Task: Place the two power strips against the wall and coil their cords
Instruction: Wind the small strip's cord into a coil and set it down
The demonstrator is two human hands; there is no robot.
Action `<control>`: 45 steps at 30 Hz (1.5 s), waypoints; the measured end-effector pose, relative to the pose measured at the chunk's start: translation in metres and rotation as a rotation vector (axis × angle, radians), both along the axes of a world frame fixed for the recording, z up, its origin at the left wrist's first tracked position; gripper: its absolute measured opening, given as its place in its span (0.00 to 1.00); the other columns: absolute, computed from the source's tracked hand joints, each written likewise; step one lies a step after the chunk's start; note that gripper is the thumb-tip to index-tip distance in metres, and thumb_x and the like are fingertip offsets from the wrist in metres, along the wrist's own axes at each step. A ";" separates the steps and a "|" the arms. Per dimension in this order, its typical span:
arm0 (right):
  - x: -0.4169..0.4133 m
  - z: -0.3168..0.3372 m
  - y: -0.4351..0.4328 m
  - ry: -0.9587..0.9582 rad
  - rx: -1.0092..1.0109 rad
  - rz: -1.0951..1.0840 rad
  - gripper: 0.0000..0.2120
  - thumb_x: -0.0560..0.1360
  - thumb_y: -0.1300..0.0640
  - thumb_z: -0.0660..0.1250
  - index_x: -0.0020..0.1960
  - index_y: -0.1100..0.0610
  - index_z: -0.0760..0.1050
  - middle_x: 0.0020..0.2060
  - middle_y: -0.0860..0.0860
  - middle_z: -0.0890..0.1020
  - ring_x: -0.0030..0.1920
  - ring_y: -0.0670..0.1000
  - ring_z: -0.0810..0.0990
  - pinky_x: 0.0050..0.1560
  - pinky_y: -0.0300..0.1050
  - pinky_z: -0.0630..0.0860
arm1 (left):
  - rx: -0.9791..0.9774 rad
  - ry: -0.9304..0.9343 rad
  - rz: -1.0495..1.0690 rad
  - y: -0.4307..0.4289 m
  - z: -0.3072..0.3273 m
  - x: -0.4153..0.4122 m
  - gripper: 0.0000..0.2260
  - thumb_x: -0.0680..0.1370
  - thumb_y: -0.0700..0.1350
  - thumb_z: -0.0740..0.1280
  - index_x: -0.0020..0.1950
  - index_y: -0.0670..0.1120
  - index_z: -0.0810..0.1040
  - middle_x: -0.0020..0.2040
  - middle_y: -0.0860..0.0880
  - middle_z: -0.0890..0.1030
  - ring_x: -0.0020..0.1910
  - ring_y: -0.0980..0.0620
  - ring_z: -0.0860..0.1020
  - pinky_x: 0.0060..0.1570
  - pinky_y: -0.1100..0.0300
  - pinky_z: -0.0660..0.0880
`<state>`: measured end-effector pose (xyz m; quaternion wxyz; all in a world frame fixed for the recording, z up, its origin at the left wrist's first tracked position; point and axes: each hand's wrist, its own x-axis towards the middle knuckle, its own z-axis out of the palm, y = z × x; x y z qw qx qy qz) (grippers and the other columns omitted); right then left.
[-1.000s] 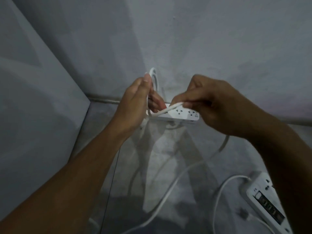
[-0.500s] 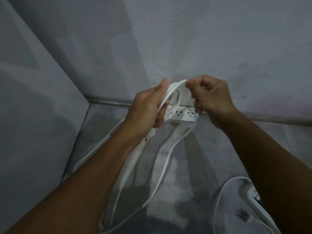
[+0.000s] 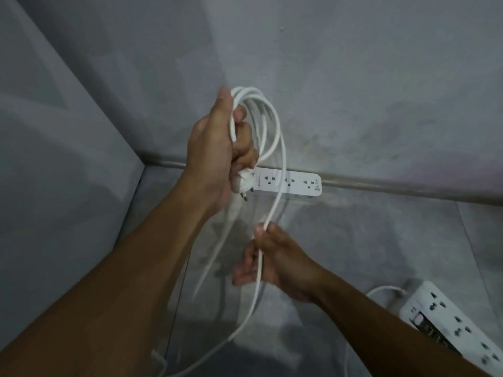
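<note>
A slim white power strip lies on the floor, its long side against the base of the far wall. My left hand is raised in front of the wall and grips several loops of its white cord, with the plug sticking out below the fist. My right hand is lower, closed around the loose run of the same cord, which trails down to the floor. A second, wider white power strip lies on the floor at the bottom right, away from the wall, with its own cord curving off it.
A grey wall stands ahead, with a pale skirting strip along its foot. A second grey surface closes the corner on the left. The grey floor stretches between the two strips.
My left hand has lifted higher with more loops of cord in it. My right hand has dropped from beside the left hand down along the loose cord.
</note>
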<state>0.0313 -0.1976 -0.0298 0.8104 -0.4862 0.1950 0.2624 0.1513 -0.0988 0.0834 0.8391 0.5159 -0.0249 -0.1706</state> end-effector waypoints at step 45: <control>0.020 0.011 -0.047 -0.377 -0.578 -0.035 0.13 0.85 0.52 0.54 0.49 0.58 0.71 0.29 0.51 0.70 0.27 0.49 0.71 0.36 0.61 0.81 | -0.224 0.107 -0.067 0.018 -0.007 0.002 0.19 0.84 0.57 0.53 0.41 0.47 0.70 0.21 0.52 0.62 0.18 0.54 0.61 0.29 0.60 0.72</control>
